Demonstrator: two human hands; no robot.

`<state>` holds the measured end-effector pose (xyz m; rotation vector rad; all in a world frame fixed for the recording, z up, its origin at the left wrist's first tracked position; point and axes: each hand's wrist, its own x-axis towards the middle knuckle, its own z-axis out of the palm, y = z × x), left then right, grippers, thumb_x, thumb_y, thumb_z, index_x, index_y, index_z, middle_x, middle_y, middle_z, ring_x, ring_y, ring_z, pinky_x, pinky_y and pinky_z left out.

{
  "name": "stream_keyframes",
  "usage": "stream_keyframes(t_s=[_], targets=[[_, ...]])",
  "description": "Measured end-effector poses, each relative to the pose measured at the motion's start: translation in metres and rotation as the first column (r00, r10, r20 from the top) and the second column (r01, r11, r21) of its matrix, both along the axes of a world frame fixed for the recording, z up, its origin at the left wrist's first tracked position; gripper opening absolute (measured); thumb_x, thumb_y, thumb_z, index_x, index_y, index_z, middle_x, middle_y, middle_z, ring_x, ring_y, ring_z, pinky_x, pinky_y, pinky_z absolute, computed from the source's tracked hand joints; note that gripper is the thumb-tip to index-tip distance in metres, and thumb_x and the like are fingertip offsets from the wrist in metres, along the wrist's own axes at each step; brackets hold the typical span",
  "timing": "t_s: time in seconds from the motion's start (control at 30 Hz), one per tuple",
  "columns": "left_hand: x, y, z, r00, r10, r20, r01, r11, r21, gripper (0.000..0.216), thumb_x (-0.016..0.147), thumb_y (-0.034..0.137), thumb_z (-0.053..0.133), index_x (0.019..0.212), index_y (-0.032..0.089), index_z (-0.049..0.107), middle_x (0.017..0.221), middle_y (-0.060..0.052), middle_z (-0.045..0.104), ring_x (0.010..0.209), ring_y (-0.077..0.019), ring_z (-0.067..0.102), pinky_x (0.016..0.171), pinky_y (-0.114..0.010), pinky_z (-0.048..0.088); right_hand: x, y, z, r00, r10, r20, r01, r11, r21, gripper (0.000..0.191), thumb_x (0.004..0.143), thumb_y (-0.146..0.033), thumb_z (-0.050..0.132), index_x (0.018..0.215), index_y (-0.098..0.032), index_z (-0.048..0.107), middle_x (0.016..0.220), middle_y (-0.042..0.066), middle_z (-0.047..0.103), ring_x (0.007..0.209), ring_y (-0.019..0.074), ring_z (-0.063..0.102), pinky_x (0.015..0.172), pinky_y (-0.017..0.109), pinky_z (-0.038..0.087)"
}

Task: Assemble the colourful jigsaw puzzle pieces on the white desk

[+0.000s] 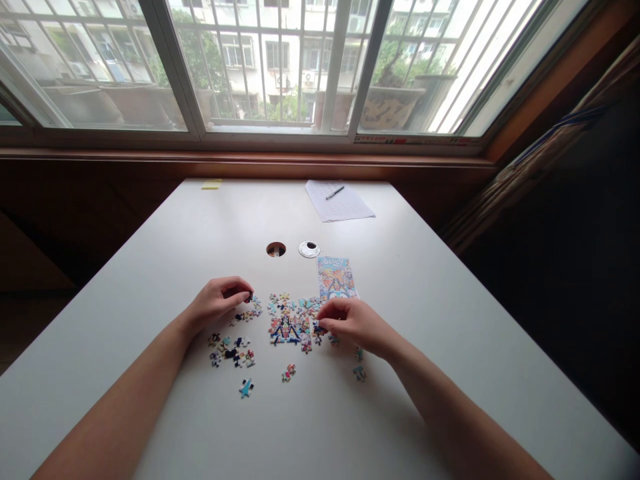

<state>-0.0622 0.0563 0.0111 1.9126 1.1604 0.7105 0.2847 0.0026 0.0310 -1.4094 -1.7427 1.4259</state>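
My left hand (225,297) pinches a small dark puzzle piece (250,297) between thumb and forefinger, above a loose group of puzzle pieces (245,316). At the right side of a partly joined puzzle (290,330), my right hand (353,321) is closed, its fingertips on a dark blue puzzle piece (319,328). Part of that piece is hidden by the fingers. Another scattered group of pieces (233,352) lies near my left forearm. Beyond my right hand is a colourful picture sheet (337,275), its lower edge covered by the hand.
Single pieces lie nearer me: a light blue one (245,388), a reddish cluster (289,373) and a teal one (359,373). Farther back are a round hole (276,249), a metal ring cover (309,249), paper (345,205) with a pen (335,193), and a yellow strip (211,184).
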Motion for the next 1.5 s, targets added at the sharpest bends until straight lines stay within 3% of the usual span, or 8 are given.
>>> stream_keyframes(t_s=[0.27, 0.5, 0.9, 1.1, 1.2, 1.27, 1.4, 1.5], targets=[[-0.001, 0.001, -0.003, 1.0, -0.007, 0.006, 0.007, 1.0, -0.001, 0.027, 0.091, 0.042, 0.063, 0.098, 0.018, 0.072, 0.091, -0.007, 0.074, 0.084, -0.0202, 0.069, 0.077, -0.029, 0.056, -0.044, -0.023, -0.002, 0.995, 0.091, 0.043, -0.097, 0.982, 0.161, 0.006, 0.08, -0.021, 0.069, 0.083, -0.023, 0.074, 0.084, 0.0, 0.075, 0.072, 0.0149, 0.063, 0.066, 0.026, 0.046], [-0.001, 0.002, -0.004, 1.0, -0.013, 0.002, 0.013, 1.0, -0.002, 0.025, 0.091, 0.04, 0.064, 0.098, 0.018, 0.072, 0.091, -0.005, 0.074, 0.083, -0.019, 0.068, 0.077, -0.027, 0.054, -0.066, -0.034, -0.01, 0.983, 0.142, 0.117, -0.171, 0.941, 0.291, 0.012, 0.08, -0.015, 0.069, 0.084, -0.025, 0.073, 0.087, -0.002, 0.075, 0.077, 0.0153, 0.066, 0.072, 0.025, 0.047], [-0.003, 0.003, -0.005, 1.0, -0.008, 0.003, 0.008, 1.0, -0.017, 0.025, 0.091, 0.041, 0.064, 0.097, 0.018, 0.071, 0.089, -0.006, 0.074, 0.082, -0.0191, 0.068, 0.075, -0.027, 0.053, -0.038, -0.024, -0.004, 0.991, -0.028, 0.13, -0.047, 0.841, 0.539, 0.008, 0.09, -0.018, 0.065, 0.089, -0.024, 0.07, 0.086, 0.0, 0.074, 0.071, 0.0147, 0.062, 0.072, 0.027, 0.047], [-0.003, 0.001, 0.001, 0.997, -0.008, 0.08, 0.018, 0.993, -0.121, 0.025, 0.09, 0.042, 0.066, 0.095, 0.018, 0.07, 0.09, -0.005, 0.071, 0.086, -0.0186, 0.066, 0.079, -0.028, 0.052, -0.028, -0.018, -0.013, 0.992, -0.028, 0.124, -0.06, 0.758, 0.649, 0.009, 0.09, -0.015, 0.066, 0.09, -0.023, 0.069, 0.086, 0.001, 0.072, 0.07, 0.0138, 0.061, 0.068, 0.026, 0.046], [0.003, -0.004, 0.014, 0.994, -0.089, 0.069, 0.099, 0.98, -0.17, 0.024, 0.09, 0.042, 0.067, 0.092, 0.018, 0.072, 0.092, -0.005, 0.069, 0.087, -0.0183, 0.064, 0.079, -0.028, 0.051, -0.024, -0.015, -0.017, 0.991, -0.02, 0.134, -0.078, 0.727, 0.682, 0.009, 0.091, -0.014, 0.065, 0.091, -0.022, 0.069, 0.087, 0.001, 0.072, 0.07, 0.0135, 0.061, 0.068, 0.026, 0.046], [0.011, -0.009, 0.027, 0.976, -0.217, -0.023, 0.211, 0.965, -0.157, 0.024, 0.09, 0.042, 0.067, 0.087, 0.019, 0.074, 0.093, -0.005, 0.066, 0.084, -0.0171, 0.061, 0.075, -0.027, 0.049, -0.022, -0.013, -0.018, 0.99, -0.026, 0.138, -0.079, 0.709, 0.7, 0.009, 0.091, -0.014, 0.064, 0.091, -0.022, 0.068, 0.086, 0.001, 0.071, 0.071, 0.0134, 0.061, 0.068, 0.026, 0.046], [0.033, -0.024, 0.051, 0.884, -0.449, -0.132, 0.437, 0.893, -0.108, 0.021, 0.092, 0.04, 0.067, 0.085, 0.023, 0.078, 0.085, -0.003, 0.064, 0.09, -0.018, 0.059, 0.081, -0.027, 0.047, -0.019, -0.011, -0.022, 0.99, -0.048, 0.135, -0.066, 0.683, 0.727, 0.008, 0.093, -0.016, 0.063, 0.091, -0.022, 0.067, 0.086, 0.001, 0.07, 0.07, 0.0131, 0.061, 0.066, 0.025, 0.045], [0.047, -0.04, 0.063, 0.817, -0.542, -0.196, 0.534, 0.84, -0.098, 0.018, 0.094, 0.036, 0.066, 0.089, 0.025, 0.078, 0.083, -0.001, 0.065, 0.089, -0.0172, 0.058, 0.087, -0.028, 0.046, -0.019, -0.01, -0.026, 0.988, -0.048, 0.144, -0.077, 0.66, 0.748, 0.009, 0.093, -0.016, 0.062, 0.093, -0.022, 0.068, 0.086, 0.002, 0.07, 0.071, 0.0136, 0.061, 0.066, 0.025, 0.045]])
